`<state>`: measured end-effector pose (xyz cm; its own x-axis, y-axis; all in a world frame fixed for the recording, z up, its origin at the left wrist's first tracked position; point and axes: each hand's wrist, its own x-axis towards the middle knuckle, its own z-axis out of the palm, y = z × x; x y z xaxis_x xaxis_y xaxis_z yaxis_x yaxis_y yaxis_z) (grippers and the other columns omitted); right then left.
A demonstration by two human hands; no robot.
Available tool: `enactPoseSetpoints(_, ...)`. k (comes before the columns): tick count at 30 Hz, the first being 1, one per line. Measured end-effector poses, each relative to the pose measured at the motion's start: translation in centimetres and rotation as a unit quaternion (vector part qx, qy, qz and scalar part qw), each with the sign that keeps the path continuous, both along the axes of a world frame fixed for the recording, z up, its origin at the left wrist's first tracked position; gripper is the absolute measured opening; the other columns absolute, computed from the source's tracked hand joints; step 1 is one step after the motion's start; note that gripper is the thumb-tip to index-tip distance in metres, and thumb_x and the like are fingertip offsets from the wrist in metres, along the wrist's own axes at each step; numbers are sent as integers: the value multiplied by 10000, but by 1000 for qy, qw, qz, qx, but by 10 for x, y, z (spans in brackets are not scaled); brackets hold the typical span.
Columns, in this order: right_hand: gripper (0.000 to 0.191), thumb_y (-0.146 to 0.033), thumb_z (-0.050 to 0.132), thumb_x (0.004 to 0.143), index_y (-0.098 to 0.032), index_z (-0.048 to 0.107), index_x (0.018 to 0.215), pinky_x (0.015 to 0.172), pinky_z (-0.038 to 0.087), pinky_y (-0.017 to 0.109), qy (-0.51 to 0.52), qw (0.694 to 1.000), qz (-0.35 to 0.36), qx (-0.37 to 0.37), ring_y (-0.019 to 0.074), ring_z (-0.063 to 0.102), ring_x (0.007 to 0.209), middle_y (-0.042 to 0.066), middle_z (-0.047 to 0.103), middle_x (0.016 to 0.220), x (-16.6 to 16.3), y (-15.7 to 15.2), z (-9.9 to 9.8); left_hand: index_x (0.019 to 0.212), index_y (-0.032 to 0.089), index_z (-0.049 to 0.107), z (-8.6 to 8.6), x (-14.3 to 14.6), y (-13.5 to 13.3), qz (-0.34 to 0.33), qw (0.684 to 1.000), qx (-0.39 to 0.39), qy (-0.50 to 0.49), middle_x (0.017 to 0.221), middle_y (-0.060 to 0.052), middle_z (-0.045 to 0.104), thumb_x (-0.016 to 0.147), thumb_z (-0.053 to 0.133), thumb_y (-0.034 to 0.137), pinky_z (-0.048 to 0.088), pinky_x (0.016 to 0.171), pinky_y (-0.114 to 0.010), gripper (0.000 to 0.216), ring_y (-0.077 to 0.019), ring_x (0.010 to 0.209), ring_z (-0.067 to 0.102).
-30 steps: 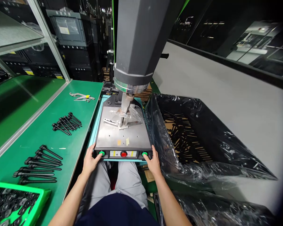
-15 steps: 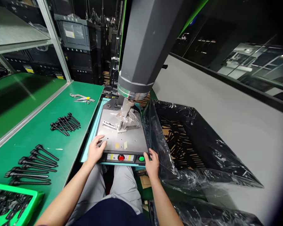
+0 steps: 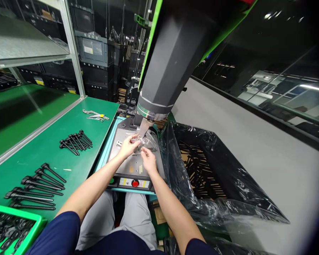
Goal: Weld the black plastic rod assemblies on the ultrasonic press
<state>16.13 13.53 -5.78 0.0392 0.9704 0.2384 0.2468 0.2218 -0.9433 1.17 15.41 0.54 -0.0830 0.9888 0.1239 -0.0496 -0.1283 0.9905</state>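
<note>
Both my hands are at the small metal fixture under the press head point(image 3: 159, 81) of the machine. My left hand point(image 3: 128, 147) reaches in from the left, its thumb and fingers closing together beside the metal tip point(image 3: 145, 127). From the front right comes my right hand point(image 3: 149, 161), fingers bent inward just below the tip. Whatever lies between the fingertips is too small and covered to make out. Clear plastic film point(image 3: 151, 140) hangs around the tip. Beneath lies the grey metal base plate point(image 3: 124, 166), with a red button point(image 3: 135, 183) on its front edge.
Several black threaded rods with round heads point(image 3: 39, 182) lie on the green table point(image 3: 77, 173) at left, with another group point(image 3: 76, 141) behind. A green bin point(image 3: 39, 225) holds black rings. Pliers point(image 3: 95, 115) lie farther back. To the right, a plastic-lined black box point(image 3: 228, 166) contains dark rods.
Both hands have left the front edge of the base, where they were by the buttons, and moved forward and inward to the fixture beneath the tip. The green button at left now shows.
</note>
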Motion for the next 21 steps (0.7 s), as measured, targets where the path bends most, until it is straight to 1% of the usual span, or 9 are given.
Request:
enactPoseSetpoints(3, 471, -438, 520, 859, -132, 654, 1190, 817, 570, 366, -54, 994, -56, 75, 240, 650, 992, 174, 627, 1212, -5, 19, 13, 1086, 115, 701, 2, 2, 4, 35, 999, 11, -6, 908, -90, 717, 709, 748, 361, 516, 675, -290, 453, -161, 711, 631)
enactPoseSetpoints(5, 501, -422, 504, 864, -111, 628, 1236, 828, 566, 368, -79, 987, -85, 106, 261, 612, 1085, 201, 570, 1277, -6, 29, 20, 1050, 118, 714, 4, 3, 6, 36, 999, 14, -35, 946, -99, 726, 699, 755, 355, 533, 722, -307, 426, -171, 757, 652)
enactPoseSetpoints(7, 508, -416, 510, 871, -110, 608, 1265, 898, 544, 388, -96, 984, -95, 118, 283, 541, 1210, 210, 527, 1334, -5, 39, 25, 1048, 117, 711, 6, 3, 7, 27, 997, -4, -75, 993, -114, 730, 693, 760, 359, 545, 748, -324, 432, -183, 806, 670)
enactPoseSetpoints(9, 468, -414, 530, 879, -137, 620, 1246, 982, 499, 408, -113, 984, -77, 115, 285, 499, 1266, 187, 537, 1346, -4, 50, 30, 1052, 116, 708, 7, 3, 9, 16, 993, -23, -111, 1035, -130, 729, 685, 766, 364, 552, 767, -335, 446, -196, 863, 683)
enactPoseSetpoints(11, 396, -402, 542, 884, -170, 654, 1185, 1034, 458, 413, -131, 985, -42, 108, 273, 511, 1252, 148, 592, 1301, -2, 61, 37, 1044, 115, 711, 8, 3, 11, 11, 991, -34, -130, 1044, -136, 732, 676, 774, 361, 555, 770, -334, 447, -204, 888, 690)
enactPoseSetpoints(14, 296, -367, 555, 871, -192, 697, 1064, 1043, 440, 413, -152, 983, 13, 103, 261, 560, 1189, 103, 665, 1203, 1, 77, 48, 1020, 116, 717, 8, 2, 16, 13, 990, -39, -137, 1017, -128, 740, 669, 777, 334, 557, 754, -318, 418, -202, 875, 692)
enactPoseSetpoints(17, 254, -355, 566, 847, -186, 702, 980, 1023, 449, 419, -152, 981, 56, 103, 260, 596, 1137, 89, 696, 1136, 4, 88, 56, 1019, 119, 714, 9, 2, 21, 19, 989, -39, -140, 994, -112, 741, 688, 758, 298, 553, 745, -308, 379, -190, 847, 692)
enactPoseSetpoints(19, 272, -357, 559, 840, -178, 693, 995, 1020, 451, 415, -136, 983, 60, 104, 255, 605, 1128, 90, 700, 1135, 5, 92, 60, 1028, 117, 711, 9, 3, 24, 26, 988, -38, -145, 960, -105, 742, 715, 731, 278, 547, 729, -298, 352, -184, 821, 693)
enactPoseSetpoints(21, 314, -366, 548, 842, -170, 677, 1050, 1019, 453, 410, -109, 988, 44, 103, 249, 610, 1127, 100, 692, 1168, 6, 90, 62, 1021, 114, 710, 9, 4, 26, 41, 986, -35, -155, 935, -99, 740, 749, 693, 275, 540, 705, -287, 317, -173, 792, 687)
